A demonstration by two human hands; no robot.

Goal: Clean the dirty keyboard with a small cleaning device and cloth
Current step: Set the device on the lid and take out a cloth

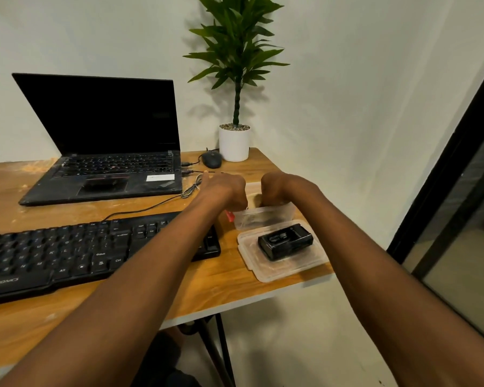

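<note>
We are barely starting: our left hand and right hand are reaching into the clear plastic tub, fingers hidden, so we cannot tell what they are gripping. The boxy, glossy black cleaning device is lying on the translucent lid just beside the matte black keyboard, which is waiting uncleaned; no cloth is showing

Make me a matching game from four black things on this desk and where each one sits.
Things: 1 black open laptop; 2 black computer mouse; 3 black wired keyboard; 4 small black box-shaped device.
Places: A on a clear plastic lid; B beside the white plant pot; C front left of the wooden table; D back left, screen raised.
Pairs: 1-D, 2-B, 3-C, 4-A.
</note>
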